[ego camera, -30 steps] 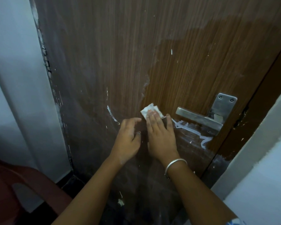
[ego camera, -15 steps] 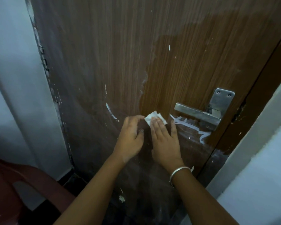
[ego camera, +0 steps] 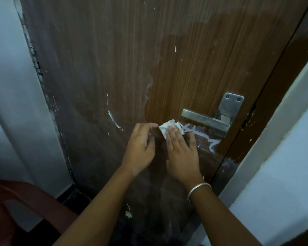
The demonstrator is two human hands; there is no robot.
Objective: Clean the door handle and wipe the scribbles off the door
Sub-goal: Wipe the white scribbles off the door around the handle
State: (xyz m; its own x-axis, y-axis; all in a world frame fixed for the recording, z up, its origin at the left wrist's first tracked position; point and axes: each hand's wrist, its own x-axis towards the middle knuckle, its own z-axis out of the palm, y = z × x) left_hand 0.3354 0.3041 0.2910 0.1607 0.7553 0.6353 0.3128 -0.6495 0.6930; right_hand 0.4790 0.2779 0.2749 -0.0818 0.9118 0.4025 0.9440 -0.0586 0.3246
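A brown wooden door [ego camera: 149, 59] fills the view. Its steel lever handle [ego camera: 204, 120] sits on a plate at the right. White scribbles [ego camera: 201, 133] run under the handle, and a curved white mark [ego camera: 113, 119] lies further left. My right hand [ego camera: 182, 151], with a silver bangle on the wrist, presses a small white wipe [ego camera: 169, 126] flat against the door just left of the handle's tip, at the start of the scribbles. My left hand [ego camera: 140, 150] rests on the door beside it, fingers loosely curled, holding nothing.
A white wall [ego camera: 11, 103] borders the door on the left, with a chipped door edge. The dark door frame and a white wall [ego camera: 283, 157] stand on the right. A red plastic chair [ego camera: 16, 210] sits at the lower left. Small white specks dot the door.
My right hand has slid the wipe down and to the right, from beside the handle's tip onto the start of the scribbles. My left hand has stayed beside it.
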